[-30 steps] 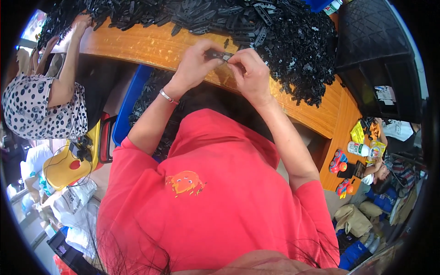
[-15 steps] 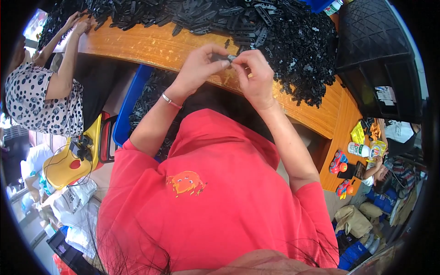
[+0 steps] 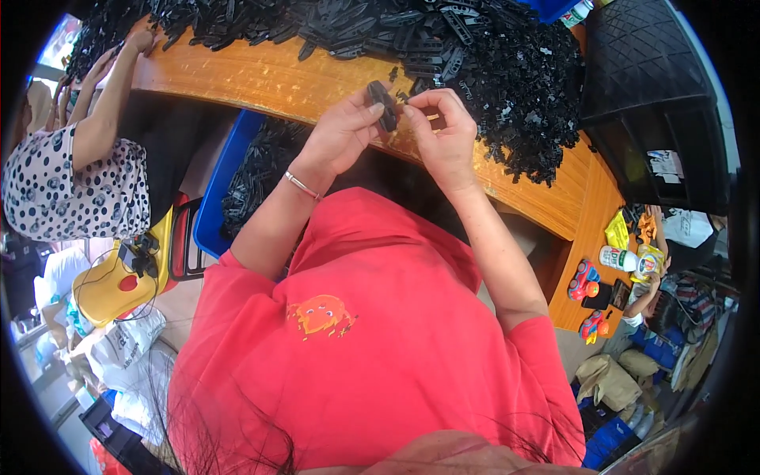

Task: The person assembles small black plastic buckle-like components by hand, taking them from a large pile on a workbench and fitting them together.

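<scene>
Your left hand (image 3: 340,134) and right hand (image 3: 446,136) are hovering at the near edge of the worktop (image 3: 257,79), a black heap (image 3: 518,91) lying beyond. Your left is clamping an elongated black part (image 3: 382,104); just right of it, your right fingertips (image 3: 412,115) are sitting close together, any grip unclear.

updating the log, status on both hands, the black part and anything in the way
Left hand holding long black part. Right hand close by, apparently pinching small dark piece. Heap of small black parts beyond, not between hands.
</scene>
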The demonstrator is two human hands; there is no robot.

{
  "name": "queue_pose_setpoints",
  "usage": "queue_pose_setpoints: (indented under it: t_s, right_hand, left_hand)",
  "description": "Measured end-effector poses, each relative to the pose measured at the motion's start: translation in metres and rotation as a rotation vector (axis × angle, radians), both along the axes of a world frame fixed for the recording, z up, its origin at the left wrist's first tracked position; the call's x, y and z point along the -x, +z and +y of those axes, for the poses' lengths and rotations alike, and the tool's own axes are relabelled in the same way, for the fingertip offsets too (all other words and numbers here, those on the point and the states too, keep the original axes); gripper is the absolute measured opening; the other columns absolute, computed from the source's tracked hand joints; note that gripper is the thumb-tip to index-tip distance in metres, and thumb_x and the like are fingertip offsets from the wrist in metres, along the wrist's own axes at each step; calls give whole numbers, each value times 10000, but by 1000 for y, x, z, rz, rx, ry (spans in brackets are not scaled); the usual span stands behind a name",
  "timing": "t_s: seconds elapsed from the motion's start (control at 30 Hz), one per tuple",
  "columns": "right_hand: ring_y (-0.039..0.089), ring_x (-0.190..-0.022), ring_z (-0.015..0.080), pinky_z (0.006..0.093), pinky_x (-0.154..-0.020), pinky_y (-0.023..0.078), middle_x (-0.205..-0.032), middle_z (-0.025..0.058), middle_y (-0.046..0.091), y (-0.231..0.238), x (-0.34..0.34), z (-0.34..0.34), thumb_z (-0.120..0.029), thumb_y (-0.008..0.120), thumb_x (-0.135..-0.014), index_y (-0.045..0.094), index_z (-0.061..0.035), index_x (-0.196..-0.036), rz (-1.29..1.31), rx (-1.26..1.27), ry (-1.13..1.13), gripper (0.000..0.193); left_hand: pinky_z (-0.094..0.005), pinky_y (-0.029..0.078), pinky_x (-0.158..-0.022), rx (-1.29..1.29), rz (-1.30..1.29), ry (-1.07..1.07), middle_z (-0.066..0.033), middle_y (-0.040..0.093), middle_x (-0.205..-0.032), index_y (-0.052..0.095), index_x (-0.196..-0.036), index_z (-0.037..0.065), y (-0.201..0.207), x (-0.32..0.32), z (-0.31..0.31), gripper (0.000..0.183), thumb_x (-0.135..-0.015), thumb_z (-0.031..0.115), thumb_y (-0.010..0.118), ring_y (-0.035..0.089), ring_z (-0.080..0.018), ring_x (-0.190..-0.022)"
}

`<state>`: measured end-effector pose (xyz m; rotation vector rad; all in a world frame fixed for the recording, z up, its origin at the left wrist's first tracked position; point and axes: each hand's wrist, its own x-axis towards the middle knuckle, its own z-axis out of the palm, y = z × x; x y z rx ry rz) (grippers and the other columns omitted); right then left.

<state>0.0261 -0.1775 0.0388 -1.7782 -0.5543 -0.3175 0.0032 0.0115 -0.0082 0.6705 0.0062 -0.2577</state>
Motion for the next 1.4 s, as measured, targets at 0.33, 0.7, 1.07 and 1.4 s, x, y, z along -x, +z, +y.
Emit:
queue_pose_setpoints:
  t_s: [0.33,0.7,1.07,1.4]
  right_hand:
    - [725,-780,164,277,-608,547,-953,74,666,-3,0,6,50,770,-897,708,-3,-966,65,14,30,107]
    - [678,-727,161,306,-673,552,-843,76,682,-20,4,6,-22,835,-868,665,-12,-924,352,101,73,179]
    - [688,-705,211,364,-636,532,-725,76,670,-24,-10,44,-167,856,-860,719,-38,-883,682,258,597,190]
    - [749,-887,361,453,-769,620,-1095,172,679,-17,-101,36,-104,705,-868,747,-37,-1027,-368,1161,100,177]
  left_hand:
    - [-307,558,-997,-142,35,91,-62,646,-1338,553,-1465,29,15,1,-7,466,-1020,7,691,660,-157,-1183]
    - [-315,551,-992,-566,-131,191,-103,687,-1256,564,-1455,-23,16,14,-15,487,-989,3,699,674,-165,-1157]
    - [-221,533,-827,-826,3,-17,-32,738,-1096,648,-1377,-17,23,50,76,365,-1018,36,690,664,-61,-969]
    - [-418,552,-942,-1797,-706,689,-159,720,-1101,772,-1124,55,25,-62,57,187,-948,100,726,684,-346,-1065]
